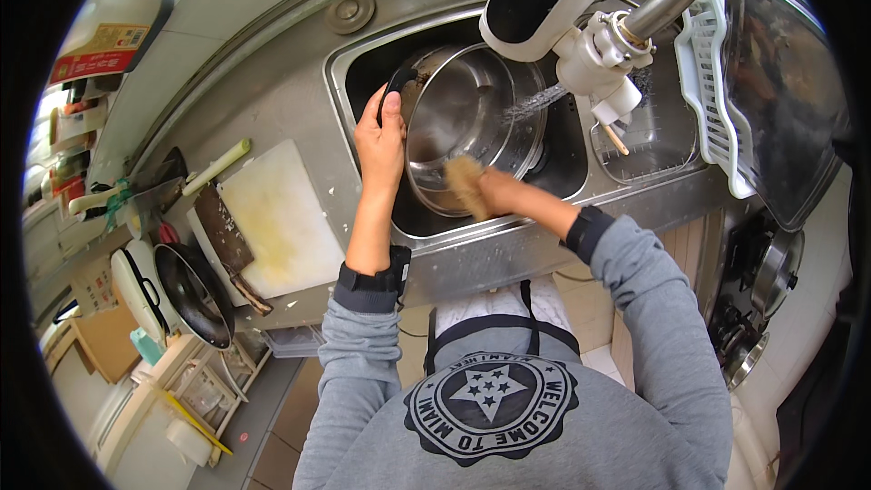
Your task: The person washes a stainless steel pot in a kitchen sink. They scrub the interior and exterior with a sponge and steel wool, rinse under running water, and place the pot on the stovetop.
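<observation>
A steel pot (454, 112) lies tilted in the sink basin (570, 173), its open mouth turned partly towards me. My left hand (381, 150) grips the pot's black side handle (395, 86), thumb on top. In my right hand (500, 192) is a tan, fibrous scrubber (465, 184), held at the pot's near rim. From the white tap outlet (616, 96), a stream of water (537, 102) runs down into the pot. Some dark residue shows near the handle. The fingertips of my right hand are hidden behind the scrubber.
A white cutting board (279, 211) lies left of the sink, with a cleaver (224, 228) and a scallion-like stalk (216, 167) beside it. A black frying pan (194, 296) stands farther left. The faucet unit (544, 3) overhangs the basin; a white dish rack (711, 88) stands right.
</observation>
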### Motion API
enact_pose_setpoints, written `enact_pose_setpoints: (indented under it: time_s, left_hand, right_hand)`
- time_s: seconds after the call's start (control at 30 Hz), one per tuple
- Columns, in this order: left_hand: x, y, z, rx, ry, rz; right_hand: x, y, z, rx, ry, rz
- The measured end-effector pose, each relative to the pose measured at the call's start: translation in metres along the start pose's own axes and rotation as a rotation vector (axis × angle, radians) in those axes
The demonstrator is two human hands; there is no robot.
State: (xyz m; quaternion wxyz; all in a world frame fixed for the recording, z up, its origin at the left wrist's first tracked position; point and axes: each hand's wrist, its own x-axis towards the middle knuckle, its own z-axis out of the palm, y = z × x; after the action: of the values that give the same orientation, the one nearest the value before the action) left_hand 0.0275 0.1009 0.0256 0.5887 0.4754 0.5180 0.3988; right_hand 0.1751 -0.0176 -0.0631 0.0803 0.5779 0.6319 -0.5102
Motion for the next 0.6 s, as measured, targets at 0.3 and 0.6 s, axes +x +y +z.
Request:
enact_pose_setpoints:
  time_s: [0.3,0.6]
  left_hand:
    - [0.001,-0.005,-0.003,-0.035,-0.012,-0.006]
    - [0.003,-0.010,-0.013,-0.075,-0.016,-0.065]
  right_hand:
    - [-0.001,-0.003,0.003,0.343,-0.105,-0.062]
    - [0.047,0.051,-0.007,-0.422,0.624,0.223]
